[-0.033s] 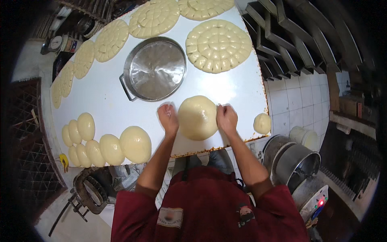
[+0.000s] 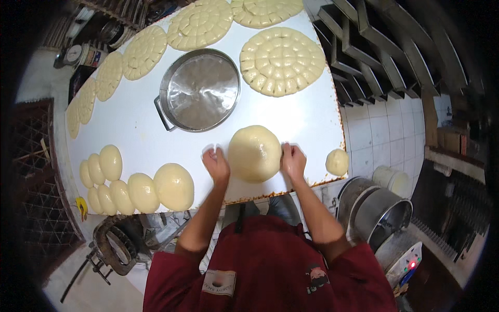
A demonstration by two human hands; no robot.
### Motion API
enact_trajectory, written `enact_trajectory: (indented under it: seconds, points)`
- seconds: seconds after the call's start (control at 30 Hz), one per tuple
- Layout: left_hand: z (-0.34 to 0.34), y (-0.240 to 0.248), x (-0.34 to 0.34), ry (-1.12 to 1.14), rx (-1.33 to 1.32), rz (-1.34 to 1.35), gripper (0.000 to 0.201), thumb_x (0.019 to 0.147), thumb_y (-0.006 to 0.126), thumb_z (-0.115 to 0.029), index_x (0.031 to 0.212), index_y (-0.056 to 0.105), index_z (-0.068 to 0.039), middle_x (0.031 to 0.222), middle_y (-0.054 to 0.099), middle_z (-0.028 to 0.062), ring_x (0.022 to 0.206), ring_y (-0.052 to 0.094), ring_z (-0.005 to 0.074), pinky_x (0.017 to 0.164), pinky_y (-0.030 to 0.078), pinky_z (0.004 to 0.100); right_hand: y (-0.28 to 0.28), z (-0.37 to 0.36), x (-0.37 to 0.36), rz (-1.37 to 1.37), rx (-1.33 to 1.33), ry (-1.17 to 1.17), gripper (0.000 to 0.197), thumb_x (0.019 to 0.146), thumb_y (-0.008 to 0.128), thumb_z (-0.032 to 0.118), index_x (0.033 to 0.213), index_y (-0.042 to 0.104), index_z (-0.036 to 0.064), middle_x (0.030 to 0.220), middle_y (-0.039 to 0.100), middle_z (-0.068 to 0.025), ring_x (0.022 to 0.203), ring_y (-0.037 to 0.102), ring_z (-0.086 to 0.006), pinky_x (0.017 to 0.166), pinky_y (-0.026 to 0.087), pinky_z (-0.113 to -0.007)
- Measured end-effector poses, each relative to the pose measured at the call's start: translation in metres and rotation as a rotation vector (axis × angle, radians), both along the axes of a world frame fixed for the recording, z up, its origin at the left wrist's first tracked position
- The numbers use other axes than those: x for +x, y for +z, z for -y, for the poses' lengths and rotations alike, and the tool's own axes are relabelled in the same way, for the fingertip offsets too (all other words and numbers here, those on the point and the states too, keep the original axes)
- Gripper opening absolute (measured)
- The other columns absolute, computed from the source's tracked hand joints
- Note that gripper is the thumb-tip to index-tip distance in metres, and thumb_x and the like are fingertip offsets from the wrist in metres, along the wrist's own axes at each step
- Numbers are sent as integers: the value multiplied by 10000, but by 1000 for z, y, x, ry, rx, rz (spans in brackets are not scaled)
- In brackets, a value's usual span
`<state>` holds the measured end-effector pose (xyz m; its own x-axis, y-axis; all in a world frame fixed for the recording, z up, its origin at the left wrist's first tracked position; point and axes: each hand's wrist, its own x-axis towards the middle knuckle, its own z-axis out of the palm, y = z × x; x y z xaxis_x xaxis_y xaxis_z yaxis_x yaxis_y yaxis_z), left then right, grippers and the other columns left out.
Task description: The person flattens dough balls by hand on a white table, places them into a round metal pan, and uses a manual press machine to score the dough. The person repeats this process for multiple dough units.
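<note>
A big, smooth round of pale dough [image 2: 254, 154] lies near the front edge of the white table, between my two hands. On its left side my left hand [image 2: 215, 164] is closed, fingers curled in, with its knuckles close to the dough. My right hand [image 2: 293, 161] makes a fist right at the dough's right rim. The curled fingers hide whatever either hand may hold. Beyond the dough stands a round steel pan [image 2: 200, 89] with a side handle; only a shiny base shows inside.
Flat dough rounds scored into pieces [image 2: 281, 61] line the far and left sides. Several smooth dough balls [image 2: 174, 187] sit front left, and a small ball [image 2: 337, 162] rests by the right edge. Metal trays [image 2: 374, 52] and a steel mixing bowl [image 2: 387, 210] stand off the table's right.
Both hands have shifted very slightly beside the dough, and my left hand's fingers are turned a little differently. The dough round stays in about the same place.
</note>
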<state>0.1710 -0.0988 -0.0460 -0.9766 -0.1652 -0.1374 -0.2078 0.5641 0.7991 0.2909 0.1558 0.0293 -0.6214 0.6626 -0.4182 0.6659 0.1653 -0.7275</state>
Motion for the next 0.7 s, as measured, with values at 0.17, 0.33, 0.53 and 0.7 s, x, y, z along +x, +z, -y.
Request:
enact_trajectory:
  seconds: [0.17, 0.33, 0.53, 0.7]
  points:
    - [-60, 22, 87, 280, 583, 484, 574, 1159, 460, -518, 1360, 606, 0, 1305, 644, 103, 1112, 633, 213, 931, 529, 421, -31, 43, 30, -186, -244, -207, 429, 1107, 602, 341, 1188, 727, -61, 1067, 781, -239, 986, 741, -282, 927, 564, -421]
    - [-41, 57, 92, 340, 772, 702, 582, 1147, 493, -516, 1476, 554, -40, 1382, 623, 103, 1255, 617, 244, 1041, 518, 447, -12, 72, 67, -149, -648, -684, 389, 1128, 586, 330, 1232, 669, -35, 1076, 739, -129, 954, 692, -227, 867, 572, -385]
    - [-30, 76, 77, 153, 718, 769, 579, 1117, 599, -418, 1525, 481, -25, 1388, 602, 160, 1342, 574, 298, 1098, 500, 485, -20, 123, 54, -355, -607, -987, 415, 1131, 574, 319, 1393, 571, -3, 1332, 655, -151, 1210, 630, -231, 1015, 540, -387]
    - [0, 104, 20, -870, 226, -248, 630, 953, 732, -180, 1499, 502, 34, 1519, 526, 257, 1438, 497, 455, 1218, 385, 583, 56, 109, -2, -127, 516, 308, 807, 927, 709, 264, 1591, 394, -71, 1698, 310, -355, 1592, 214, -592, 1274, 178, -720]
